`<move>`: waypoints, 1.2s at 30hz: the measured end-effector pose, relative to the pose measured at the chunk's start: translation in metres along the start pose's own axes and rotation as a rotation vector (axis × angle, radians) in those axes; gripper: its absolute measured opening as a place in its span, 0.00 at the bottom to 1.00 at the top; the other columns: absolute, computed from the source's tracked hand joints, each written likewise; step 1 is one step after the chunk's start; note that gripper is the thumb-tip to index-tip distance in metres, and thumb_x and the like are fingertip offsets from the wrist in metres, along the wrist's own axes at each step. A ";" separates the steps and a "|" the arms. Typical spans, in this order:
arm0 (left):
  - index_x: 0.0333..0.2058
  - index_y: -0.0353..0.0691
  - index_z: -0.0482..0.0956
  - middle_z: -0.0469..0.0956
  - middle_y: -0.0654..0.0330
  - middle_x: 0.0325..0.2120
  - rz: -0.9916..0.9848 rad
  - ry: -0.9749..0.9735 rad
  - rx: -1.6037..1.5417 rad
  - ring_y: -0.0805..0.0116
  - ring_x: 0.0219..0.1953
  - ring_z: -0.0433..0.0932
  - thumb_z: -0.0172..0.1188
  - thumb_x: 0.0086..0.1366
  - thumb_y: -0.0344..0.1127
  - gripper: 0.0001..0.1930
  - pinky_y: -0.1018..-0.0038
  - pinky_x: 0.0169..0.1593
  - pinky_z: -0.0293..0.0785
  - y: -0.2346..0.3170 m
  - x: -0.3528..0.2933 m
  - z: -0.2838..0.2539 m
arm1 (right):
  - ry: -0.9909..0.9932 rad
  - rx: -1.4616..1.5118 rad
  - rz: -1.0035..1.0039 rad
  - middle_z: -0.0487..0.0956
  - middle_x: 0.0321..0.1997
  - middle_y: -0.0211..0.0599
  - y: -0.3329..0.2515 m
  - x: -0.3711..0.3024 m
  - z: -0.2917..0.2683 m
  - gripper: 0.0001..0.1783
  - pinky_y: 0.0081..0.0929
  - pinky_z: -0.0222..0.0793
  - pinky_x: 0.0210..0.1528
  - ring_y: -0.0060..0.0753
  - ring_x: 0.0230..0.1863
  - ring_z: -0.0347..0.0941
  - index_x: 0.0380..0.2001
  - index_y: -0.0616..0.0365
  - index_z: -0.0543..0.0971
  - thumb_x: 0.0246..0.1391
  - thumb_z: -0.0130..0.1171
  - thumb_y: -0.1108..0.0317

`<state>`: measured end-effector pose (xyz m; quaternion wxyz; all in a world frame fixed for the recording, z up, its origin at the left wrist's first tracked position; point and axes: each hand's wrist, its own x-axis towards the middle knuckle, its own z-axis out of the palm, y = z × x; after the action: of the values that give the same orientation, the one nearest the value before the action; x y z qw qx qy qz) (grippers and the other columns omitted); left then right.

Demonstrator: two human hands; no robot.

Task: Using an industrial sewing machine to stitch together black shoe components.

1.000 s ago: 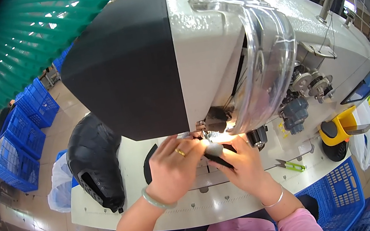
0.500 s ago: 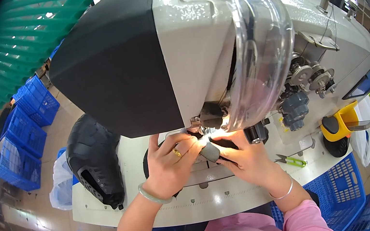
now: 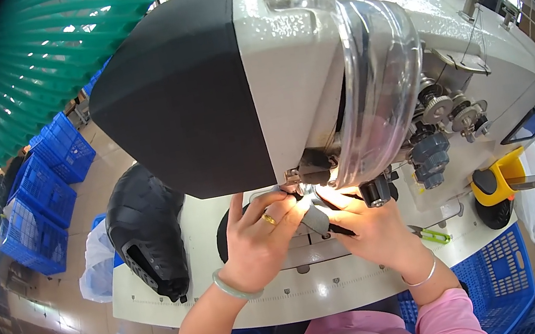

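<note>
Beneath the head of a sewing machine (image 3: 296, 84), both hands hold a black fabric piece with a grey textured strip (image 3: 318, 219) along it. My left hand (image 3: 256, 241) has its fingers bent together and pressed on the work, tips close to the presser foot (image 3: 293, 179). Opposite it, my right hand (image 3: 378, 228) pinches the piece's right side, thumb near the grey strip. A lamp lights the fingertips brightly. The needle point and much of the black piece are hidden by my fingers and the machine.
Black padded pieces resembling shoe uppers (image 3: 147, 240) lie at the table's left. Green thread snips (image 3: 435, 236) rest right of my right hand, near a yellow holder (image 3: 510, 169). Blue crates (image 3: 494, 270) stand below the table's edge. Green ribbed plastic (image 3: 53, 68) hangs upper left.
The whole view has shifted slightly, so the machine and table appear further right. My right hand's fingers have turned a little on the piece, and the grey strip shows at a changed angle.
</note>
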<state>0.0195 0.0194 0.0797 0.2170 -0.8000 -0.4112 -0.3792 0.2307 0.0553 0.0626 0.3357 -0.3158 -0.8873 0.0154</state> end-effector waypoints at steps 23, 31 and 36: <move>0.32 0.39 0.84 0.82 0.59 0.29 -0.184 0.063 -0.203 0.61 0.32 0.81 0.64 0.46 0.22 0.12 0.70 0.36 0.79 0.005 0.002 0.000 | 0.096 -0.009 -0.153 0.74 0.20 0.29 0.001 -0.002 0.006 0.23 0.42 0.60 0.54 0.41 0.32 0.72 0.44 0.51 0.81 0.38 0.66 0.73; 0.35 0.35 0.81 0.77 0.59 0.34 0.007 0.071 -0.028 0.63 0.36 0.80 0.61 0.45 0.25 0.14 0.70 0.38 0.81 0.008 -0.002 0.001 | 0.133 -0.066 -0.139 0.75 0.23 0.28 -0.005 -0.003 0.010 0.18 0.41 0.60 0.53 0.41 0.37 0.72 0.38 0.51 0.81 0.38 0.65 0.73; 0.36 0.34 0.80 0.76 0.58 0.36 0.010 0.063 -0.037 0.61 0.37 0.79 0.61 0.46 0.25 0.14 0.67 0.43 0.81 0.010 0.001 -0.001 | 0.122 -0.072 -0.125 0.75 0.27 0.28 -0.008 -0.003 0.009 0.18 0.40 0.61 0.53 0.42 0.40 0.72 0.38 0.51 0.81 0.37 0.65 0.73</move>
<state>0.0275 0.0136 0.0805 0.2170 -0.7935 -0.3932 -0.4106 0.2226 0.0493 0.0560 0.3778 -0.2720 -0.8832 -0.0564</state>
